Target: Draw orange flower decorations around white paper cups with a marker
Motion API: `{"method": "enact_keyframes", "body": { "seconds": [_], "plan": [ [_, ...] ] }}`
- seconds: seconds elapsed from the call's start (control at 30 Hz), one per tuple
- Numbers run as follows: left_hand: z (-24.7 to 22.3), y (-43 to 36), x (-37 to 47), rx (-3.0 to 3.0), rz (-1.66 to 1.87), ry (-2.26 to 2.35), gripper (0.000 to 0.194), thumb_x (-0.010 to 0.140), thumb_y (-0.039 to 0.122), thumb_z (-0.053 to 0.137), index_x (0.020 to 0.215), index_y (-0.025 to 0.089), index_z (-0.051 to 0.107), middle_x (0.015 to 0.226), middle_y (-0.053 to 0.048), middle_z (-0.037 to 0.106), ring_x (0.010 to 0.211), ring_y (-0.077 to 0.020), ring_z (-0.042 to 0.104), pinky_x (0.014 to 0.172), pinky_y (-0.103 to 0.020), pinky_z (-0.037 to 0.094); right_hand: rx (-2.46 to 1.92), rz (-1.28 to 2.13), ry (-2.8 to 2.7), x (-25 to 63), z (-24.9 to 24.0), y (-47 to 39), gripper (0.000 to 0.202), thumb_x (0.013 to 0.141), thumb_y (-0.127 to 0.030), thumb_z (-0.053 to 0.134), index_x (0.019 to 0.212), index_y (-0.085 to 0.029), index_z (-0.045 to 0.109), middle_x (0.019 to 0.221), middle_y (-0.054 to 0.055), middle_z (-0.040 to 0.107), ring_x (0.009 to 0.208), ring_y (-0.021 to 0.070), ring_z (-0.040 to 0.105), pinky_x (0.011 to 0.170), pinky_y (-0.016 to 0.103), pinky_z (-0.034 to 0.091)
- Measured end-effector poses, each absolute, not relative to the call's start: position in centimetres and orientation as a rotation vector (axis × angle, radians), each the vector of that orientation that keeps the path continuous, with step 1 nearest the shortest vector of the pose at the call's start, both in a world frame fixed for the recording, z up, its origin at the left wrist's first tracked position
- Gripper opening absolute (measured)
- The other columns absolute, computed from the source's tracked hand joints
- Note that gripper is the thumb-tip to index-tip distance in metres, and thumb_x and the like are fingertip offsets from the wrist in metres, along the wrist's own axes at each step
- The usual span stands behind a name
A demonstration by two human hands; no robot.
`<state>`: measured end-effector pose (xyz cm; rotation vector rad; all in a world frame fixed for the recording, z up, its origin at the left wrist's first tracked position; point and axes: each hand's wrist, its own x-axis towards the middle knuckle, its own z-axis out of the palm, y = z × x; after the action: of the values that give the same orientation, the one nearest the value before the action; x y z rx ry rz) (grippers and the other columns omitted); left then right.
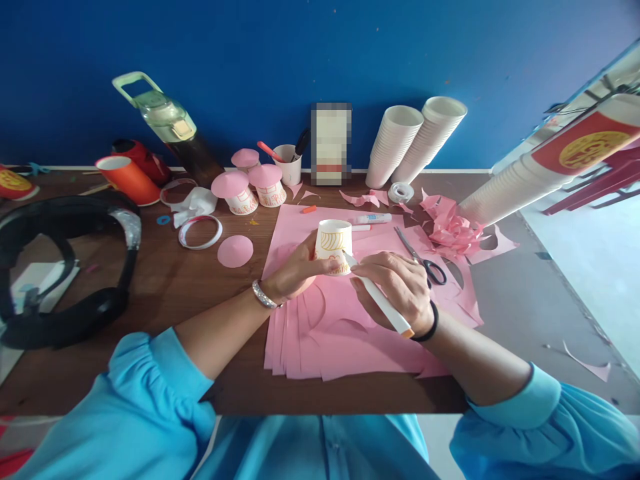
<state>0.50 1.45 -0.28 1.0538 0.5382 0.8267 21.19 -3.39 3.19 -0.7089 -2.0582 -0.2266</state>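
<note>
My left hand [300, 268] is closed around a small white paper cup [334, 233], which bears yellow-orange stripes and drawn shapes. A white marker [383, 305] with an orange end is gripped in my right hand [393, 283], its tip at the cup's side. Both hands are over a stack of pink paper sheets [300, 340], several with curved cut edges. Just right of my right hand lie black-handled scissors [434, 271]. Beyond the cup rest a glue stick [375, 219], a white marker with its cap end hidden, and an orange cap [309, 209].
Small cups with pink cone roofs [267, 187] stand at back left, near a loose pink cone [235, 251], tape rolls [200, 232] and a bottle [175, 127]. Stacked white cups [395, 143] and crumpled pink scraps [453, 223] are right. A black headset-like object [65, 327] lies left.
</note>
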Motion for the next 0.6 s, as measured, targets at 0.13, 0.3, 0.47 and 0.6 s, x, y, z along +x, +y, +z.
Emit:
{"method": "enact_keyframes", "body": {
  "seconds": [0.13, 0.3, 0.47, 0.6],
  "plan": [
    [-0.09, 1.41, 0.56, 1.039, 0.842, 0.528, 0.046, 0.08, 0.033, 0.091, 0.118, 0.022, 0.067, 0.098, -0.002, 0.071, 0.092, -0.0194, 0.066, 0.083, -0.034, 0.053, -0.731, -0.248, -2.033, 21.3, 3.08, -3.19, 0.027, 0.095, -0.01, 0.065, 0.12, -0.021, 0.063, 0.086, 0.003, 0.076, 0.069, 0.0186, 0.072, 0.062, 0.03, 0.057],
    [0.12, 1.3, 0.64, 0.993, 0.853, 0.545, 0.046, 0.079, 0.032, 0.092, 0.117, 0.022, 0.068, 0.099, -0.002, 0.071, 0.098, -0.0199, 0.066, 0.089, -0.036, 0.053, -0.79, -0.082, -1.934, 21.34, 3.26, -2.96, 0.02, 0.098, -0.01, 0.064, 0.114, -0.023, 0.064, 0.09, 0.003, 0.077, 0.076, 0.0184, 0.075, 0.067, 0.031, 0.062],
    [0.05, 1.27, 0.64, 0.969, 0.847, 0.566, 0.046, 0.078, 0.03, 0.092, 0.116, 0.021, 0.068, 0.109, -0.004, 0.073, 0.101, -0.0213, 0.066, 0.09, -0.037, 0.053, -0.79, -0.03, -1.901, 21.25, 3.2, -2.95, 0.022, 0.097, -0.011, 0.066, 0.115, -0.023, 0.066, 0.092, 0.003, 0.078, 0.079, 0.018, 0.076, 0.068, 0.03, 0.062],
    [-0.01, 1.3, 0.7, 0.989, 0.849, 0.566, 0.045, 0.079, 0.031, 0.092, 0.115, 0.022, 0.067, 0.106, -0.003, 0.072, 0.099, -0.0214, 0.066, 0.087, -0.037, 0.052, -0.768, -0.044, -1.927, 21.22, 2.95, -2.97, 0.021, 0.098, -0.012, 0.066, 0.115, -0.024, 0.064, 0.089, 0.002, 0.077, 0.073, 0.0174, 0.074, 0.064, 0.029, 0.061]
  ]
}}
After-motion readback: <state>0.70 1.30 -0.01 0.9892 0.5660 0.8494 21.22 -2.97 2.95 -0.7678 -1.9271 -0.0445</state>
